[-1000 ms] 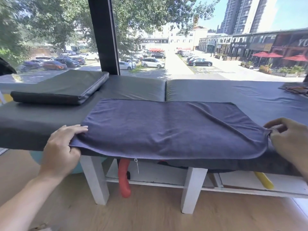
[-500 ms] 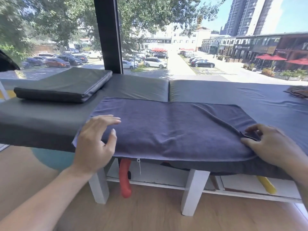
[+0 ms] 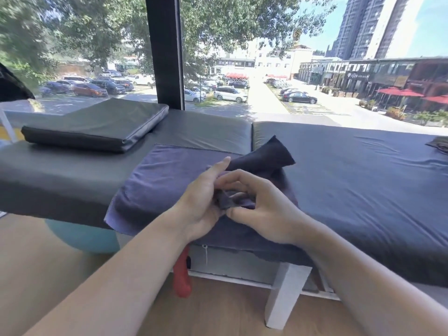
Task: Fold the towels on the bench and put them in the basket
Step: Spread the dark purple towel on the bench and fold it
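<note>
Two hands meet over the middle of the purple towel (image 3: 167,180). The left hand (image 3: 203,202) and the right hand (image 3: 261,209) both pinch a small bunch of the cloth between them, so each grip is closed on the towel. One end of the towel is folded up and over, and it sticks up behind the fingers (image 3: 223,166). The rest of the towel lies flat on the dark tabletop (image 3: 363,178), with its near edge hanging over the front. A flat dark cushion (image 3: 97,124) sits on the tabletop, off to the left and well apart from the towel. A red thing (image 3: 181,277) hangs below the tabletop.
</note>
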{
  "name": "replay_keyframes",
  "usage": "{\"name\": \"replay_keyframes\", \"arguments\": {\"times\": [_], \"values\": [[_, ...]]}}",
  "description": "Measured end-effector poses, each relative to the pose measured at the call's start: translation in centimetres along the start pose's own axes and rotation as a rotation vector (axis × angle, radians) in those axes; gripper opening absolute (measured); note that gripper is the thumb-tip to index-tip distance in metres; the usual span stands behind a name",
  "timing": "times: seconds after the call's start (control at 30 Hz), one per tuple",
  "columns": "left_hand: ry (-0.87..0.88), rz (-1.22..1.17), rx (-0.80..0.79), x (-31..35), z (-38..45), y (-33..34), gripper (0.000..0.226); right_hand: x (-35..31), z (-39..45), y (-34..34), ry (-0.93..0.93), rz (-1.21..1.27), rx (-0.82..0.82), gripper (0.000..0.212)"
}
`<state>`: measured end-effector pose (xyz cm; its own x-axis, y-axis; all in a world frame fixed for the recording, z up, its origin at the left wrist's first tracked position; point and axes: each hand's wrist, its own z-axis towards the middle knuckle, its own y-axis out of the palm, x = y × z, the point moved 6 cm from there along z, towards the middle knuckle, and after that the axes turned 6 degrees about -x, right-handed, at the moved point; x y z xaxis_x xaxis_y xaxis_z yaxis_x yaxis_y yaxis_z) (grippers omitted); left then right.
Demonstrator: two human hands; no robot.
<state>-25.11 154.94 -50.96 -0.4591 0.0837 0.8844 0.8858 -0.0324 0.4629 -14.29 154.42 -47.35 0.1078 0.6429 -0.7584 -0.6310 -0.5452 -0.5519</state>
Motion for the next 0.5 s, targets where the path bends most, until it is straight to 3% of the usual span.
{"name": "replay_keyframes", "arguments": {"times": [0.07,0.13,0.2,0.23,0.3,0.4,0.5], "values": [[0.018,-0.055,0.124,-0.1,0.4,-2.2,0.017,1.0,0.7,-0.6,0.024,0.205,0.046,0.038],[0.029,0.036,0.219,-0.2,0.6,-4.0,0.018,3.9,1.6,-3.3,0.180,0.316,0.296,0.029],[0.034,0.178,0.229,-0.1,0.3,-4.7,0.026,7.0,2.9,-6.2,0.347,0.059,0.492,0.016],[0.035,0.233,0.231,0.0,0.0,-5.0,0.029,7.8,3.7,-6.9,0.407,-0.086,0.488,0.013],[0.042,0.327,0.259,0.2,-0.7,-5.6,0.032,8.9,5.5,-7.3,0.483,-0.246,0.295,0.037],[0.088,0.530,0.367,1.3,-1.7,-7.0,0.026,7.9,6.8,-6.2,0.545,-0.316,-0.134,0.059],[0.158,0.660,0.447,2.8,-2.8,-8.0,0.022,7.4,7.1,-6.0,0.544,-0.648,-0.353,0.047]]}}
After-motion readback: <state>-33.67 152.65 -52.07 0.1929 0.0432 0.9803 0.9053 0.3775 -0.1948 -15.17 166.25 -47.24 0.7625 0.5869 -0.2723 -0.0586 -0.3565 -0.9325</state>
